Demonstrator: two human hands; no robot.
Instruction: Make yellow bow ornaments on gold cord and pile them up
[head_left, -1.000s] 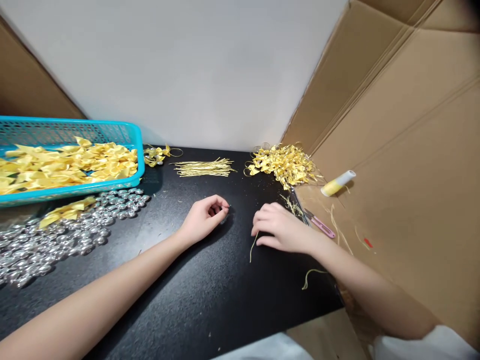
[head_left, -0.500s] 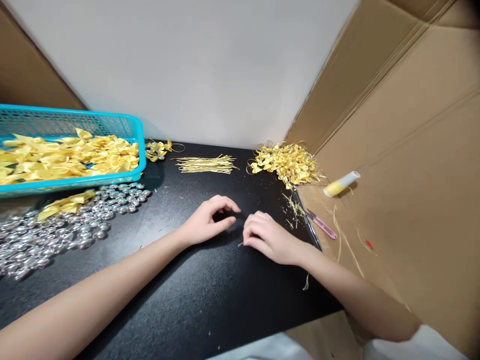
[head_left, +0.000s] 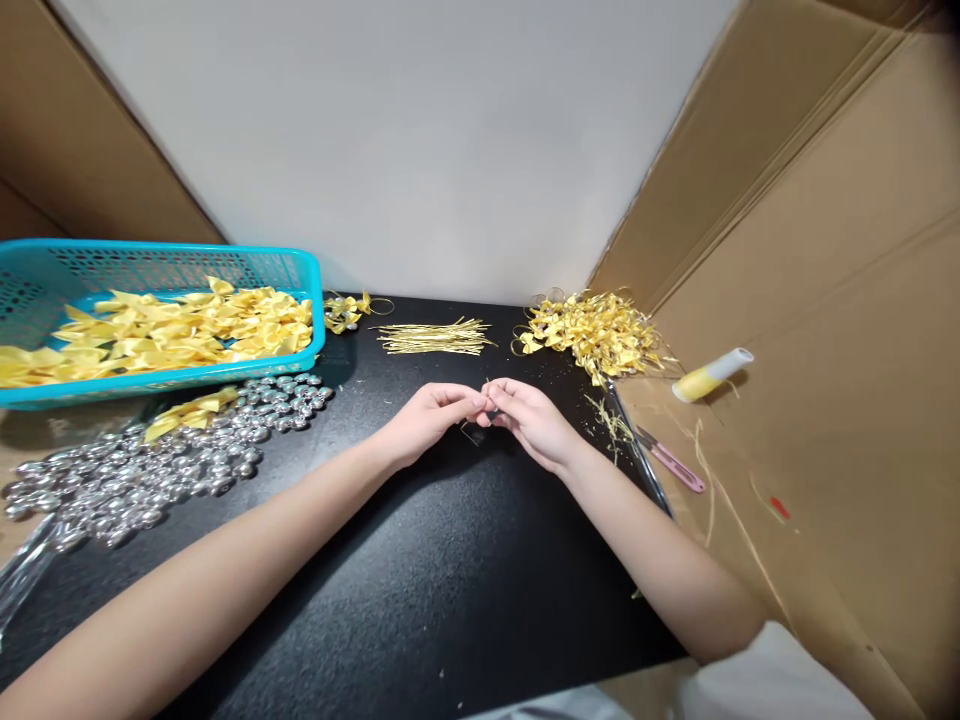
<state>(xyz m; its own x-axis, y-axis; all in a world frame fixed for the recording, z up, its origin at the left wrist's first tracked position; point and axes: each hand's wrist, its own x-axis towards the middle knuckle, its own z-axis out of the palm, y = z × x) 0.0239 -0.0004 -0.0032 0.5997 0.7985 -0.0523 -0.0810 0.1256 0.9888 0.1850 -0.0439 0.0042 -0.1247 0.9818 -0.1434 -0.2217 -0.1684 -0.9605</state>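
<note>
My left hand [head_left: 435, 417] and my right hand [head_left: 534, 422] meet above the black table [head_left: 420, 600], thumbs and fingertips pinched together. Between them is a piece of thin gold cord [head_left: 471, 436]; one bit hangs below the fingers and a short end pokes up. Most of it is hidden by the fingers. Just beyond my hands lies a bundle of straight gold cords [head_left: 435, 338]. To the right of that is a heap of yellow ribbon bows with cord loops [head_left: 600, 335].
A blue basket [head_left: 319, 300] of yellow bows [head_left: 187, 325] stands at left. Shiny silver beads [head_left: 165, 470] spread before it, a few yellow ribbons [head_left: 191, 412] on top. At right are cord scraps [head_left: 611, 425], a pink-handled cutter [head_left: 679, 470], a yellow-white tube [head_left: 711, 375] and cardboard walls [head_left: 840, 250].
My hands, apart before, have come together and now pinch the cord between them. The view has shifted, so the basket and beads appear farther right.
</note>
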